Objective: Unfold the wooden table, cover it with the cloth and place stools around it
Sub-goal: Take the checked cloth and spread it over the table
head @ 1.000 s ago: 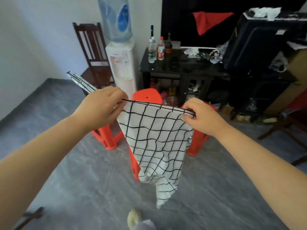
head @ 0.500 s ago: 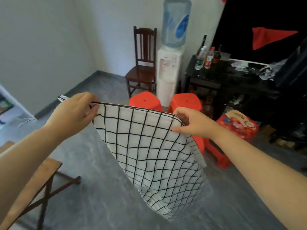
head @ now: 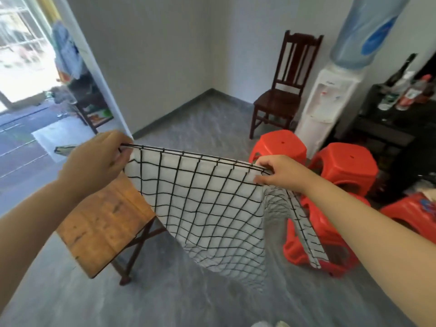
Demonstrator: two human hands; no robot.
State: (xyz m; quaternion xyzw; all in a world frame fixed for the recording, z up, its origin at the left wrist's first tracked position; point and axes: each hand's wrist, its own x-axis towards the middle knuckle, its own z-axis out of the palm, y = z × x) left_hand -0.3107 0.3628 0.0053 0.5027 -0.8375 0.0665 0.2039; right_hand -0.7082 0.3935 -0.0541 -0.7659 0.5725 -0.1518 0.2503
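Wooden and brown, the rectangular fold-out counter (head: 99, 223) stands opened on dark crossed legs on the grey floor. Above its far end the person's left hand (head: 94, 161) has its fingers curled round the black-trimmed top edge of a white cloth with a black grid pattern (head: 207, 208). A short folded end of that cloth sticks out to the left of the fist. From there the edge runs taut to the right, past the counter. The right hand (head: 280, 172) pinches it there, fingers over the hem and thumb underneath.

The cloth hangs in the air between the two hands, just right of the counter, with only its upper left part overlapping the counter's far right corner. Its lower part is blurred. A narrow strip trails down below the right wrist.

Right of the counter, beyond the cloth, stand several red plastic stools (head: 346, 164). A dark wooden chair (head: 280, 100) stands behind them at the wall. Farther right is a white water dispenser with a blue bottle (head: 328, 105).
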